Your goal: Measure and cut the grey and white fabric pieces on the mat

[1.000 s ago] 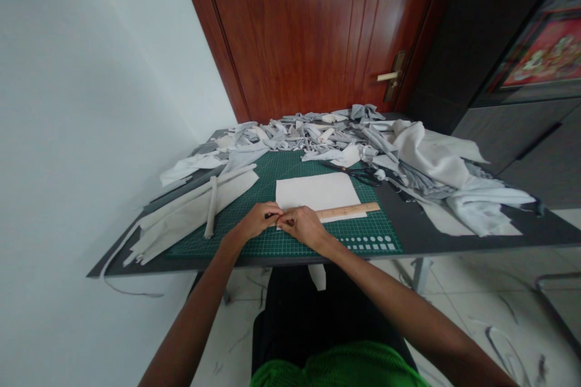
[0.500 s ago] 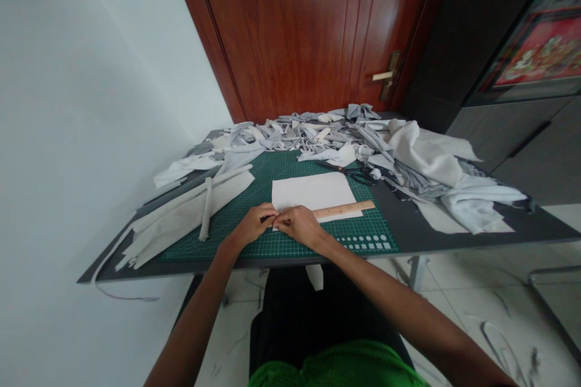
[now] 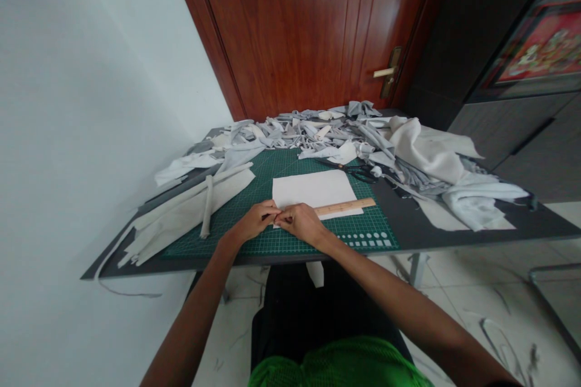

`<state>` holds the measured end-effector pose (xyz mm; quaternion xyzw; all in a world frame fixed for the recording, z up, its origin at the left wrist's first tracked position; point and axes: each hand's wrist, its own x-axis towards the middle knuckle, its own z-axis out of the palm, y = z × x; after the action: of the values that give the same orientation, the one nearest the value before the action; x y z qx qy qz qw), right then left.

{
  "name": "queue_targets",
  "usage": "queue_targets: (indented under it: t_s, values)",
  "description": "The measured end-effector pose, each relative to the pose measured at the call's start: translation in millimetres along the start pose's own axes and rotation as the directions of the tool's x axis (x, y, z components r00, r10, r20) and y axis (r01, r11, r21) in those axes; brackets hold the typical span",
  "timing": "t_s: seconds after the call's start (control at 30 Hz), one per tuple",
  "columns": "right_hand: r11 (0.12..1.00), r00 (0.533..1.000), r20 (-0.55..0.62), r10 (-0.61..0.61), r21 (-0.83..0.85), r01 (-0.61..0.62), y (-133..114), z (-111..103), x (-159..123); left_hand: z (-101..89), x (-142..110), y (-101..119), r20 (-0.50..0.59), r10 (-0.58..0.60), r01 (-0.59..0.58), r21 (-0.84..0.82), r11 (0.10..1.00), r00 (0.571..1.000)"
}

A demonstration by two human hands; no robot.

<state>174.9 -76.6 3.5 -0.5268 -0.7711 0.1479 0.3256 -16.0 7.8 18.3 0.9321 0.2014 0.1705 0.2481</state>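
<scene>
A rectangular piece of white fabric [image 3: 313, 188] lies flat on a green cutting mat [image 3: 242, 230]. Along its near edge runs a wooden ruler [image 3: 347, 207], its left part covered by my right hand [image 3: 302, 222]. That hand is closed, thumb and fingers pinched together over the fabric's near left corner. Beside it, my left hand [image 3: 256, 219] is closed as well, its fingertips meeting those of the right. Whatever lies between the fingertips is too small to make out. Beyond the fabric, black-handled scissors [image 3: 354, 169] rest at the mat's far right edge.
Grey and white fabric scraps [image 3: 313, 133] are heaped along the table's far side. A larger pile of cloth [image 3: 426, 157] sits at the right. Long pale fabric strips [image 3: 190, 217] lie at the left, with a rolled strip [image 3: 207, 208] across them. A wooden door [image 3: 308, 30] stands behind.
Both hands stay pinched at the fabric's near left corner, with only slight finger movement. The whole view has shifted very slightly; fabric and ruler lie as before.
</scene>
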Motion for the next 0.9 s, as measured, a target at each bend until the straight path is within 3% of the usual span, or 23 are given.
queue_targets:
  t_s: [0.4, 0.9]
  values:
    - [1.0, 1.0, 0.003, 0.006, -0.03, -0.005, -4, -5, -4, 4.7, -2, -9, -0.009, 0.014, -0.014, 0.01, 1.0, 1.0]
    - [0.998, 0.999, -0.022, 0.027, -0.051, -0.028, 17, -23, -20, 3.3, -2, -13, 0.015, -0.018, 0.019, -0.047, 0.999, 1.0]
